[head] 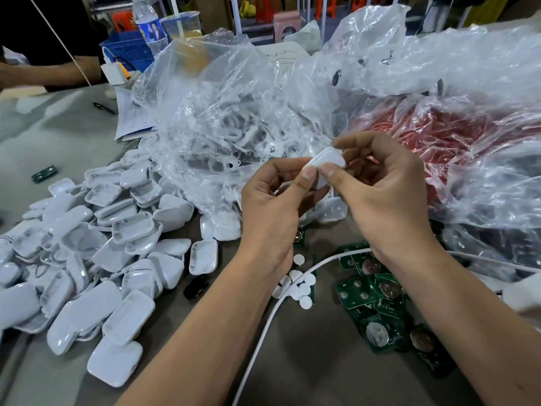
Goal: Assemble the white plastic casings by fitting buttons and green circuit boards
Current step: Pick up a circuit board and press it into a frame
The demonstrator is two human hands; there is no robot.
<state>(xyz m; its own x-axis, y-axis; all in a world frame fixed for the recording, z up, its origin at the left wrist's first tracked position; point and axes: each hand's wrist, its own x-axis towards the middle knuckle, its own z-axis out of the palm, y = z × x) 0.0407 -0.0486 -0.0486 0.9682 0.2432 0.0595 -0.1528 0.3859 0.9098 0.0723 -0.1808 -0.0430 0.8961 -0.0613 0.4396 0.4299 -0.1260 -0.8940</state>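
Both hands hold one white plastic casing (pixel 326 162) above the table's middle. My left hand (pixel 272 200) pinches its left end with thumb and fingers. My right hand (pixel 380 189) grips its right end, thumb pressed on the front face. A big heap of white casings (pixel 102 253) covers the table to the left. Several round white buttons (pixel 298 285) lie under my left wrist. Green circuit boards (pixel 377 303) with coin cells are piled below my right wrist.
Clear plastic bags (pixel 222 112) of white parts rise behind my hands, and a bag of red parts (pixel 433 133) sits at the right. A white cable (pixel 275 312) runs between my forearms. One black part (pixel 195 287) and a lone green board (pixel 44 173) lie apart. Another person's arm (pixel 44 71) rests at far left.
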